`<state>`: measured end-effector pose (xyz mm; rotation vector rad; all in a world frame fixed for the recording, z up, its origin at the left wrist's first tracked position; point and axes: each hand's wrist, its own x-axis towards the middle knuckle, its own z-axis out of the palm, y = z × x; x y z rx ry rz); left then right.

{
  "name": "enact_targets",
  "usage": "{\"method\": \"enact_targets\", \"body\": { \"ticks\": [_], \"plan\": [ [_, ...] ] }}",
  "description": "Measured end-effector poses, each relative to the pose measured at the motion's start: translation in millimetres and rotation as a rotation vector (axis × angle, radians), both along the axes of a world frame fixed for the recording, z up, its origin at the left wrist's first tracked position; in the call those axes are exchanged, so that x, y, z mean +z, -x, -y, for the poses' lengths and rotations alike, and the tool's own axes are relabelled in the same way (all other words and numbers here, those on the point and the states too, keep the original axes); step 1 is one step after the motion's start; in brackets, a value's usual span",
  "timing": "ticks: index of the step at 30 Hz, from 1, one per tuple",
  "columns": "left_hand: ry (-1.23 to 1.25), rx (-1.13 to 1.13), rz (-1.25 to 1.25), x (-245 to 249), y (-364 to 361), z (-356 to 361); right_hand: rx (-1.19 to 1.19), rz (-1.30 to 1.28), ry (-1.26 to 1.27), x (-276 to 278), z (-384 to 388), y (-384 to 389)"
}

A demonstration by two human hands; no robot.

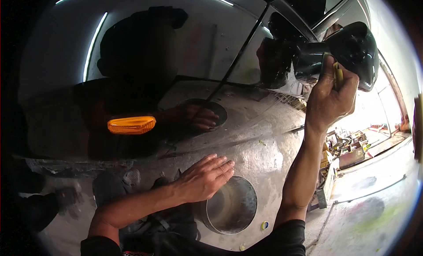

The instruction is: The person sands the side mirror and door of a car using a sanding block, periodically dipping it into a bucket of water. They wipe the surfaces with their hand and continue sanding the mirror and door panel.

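Observation:
My right hand [331, 95] is raised to the glossy black side mirror [354, 47] of a car. Pinched in its fingers is a small folded yellow sheet [338, 75], right at the underside of the mirror near its arm. My left hand [206, 179] is stretched out flat, palm down and holding nothing, in front of the black car body [145, 93]. Below it, a round metal bucket [251, 212] stands on the floor, its rim partly covered by the hand in this view.
An orange side marker light [131, 125] sits on the shiny panel, which reflects the person and ceiling lights. On the grey concrete floor [273, 168] lies a small yellow-and-blue ring [265, 225]. Toolboxes with assorted items [350, 154] stand at the right, beside a bright doorway.

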<state>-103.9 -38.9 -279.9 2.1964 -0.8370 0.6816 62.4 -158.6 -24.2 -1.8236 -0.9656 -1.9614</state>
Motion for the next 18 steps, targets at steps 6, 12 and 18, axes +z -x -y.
{"method": "enact_targets", "body": {
  "ticks": [6,12,18],
  "plan": [
    [-0.003,0.003,0.002,3,2,-3,-0.036,0.191,0.117,23,46,-11],
    [0.016,-0.016,-0.019,-3,1,-1,-0.438,0.460,0.503,51,32,7],
    [0.012,-0.008,-0.018,1,3,-4,-0.342,0.408,0.512,59,51,-3]
  ]
}}
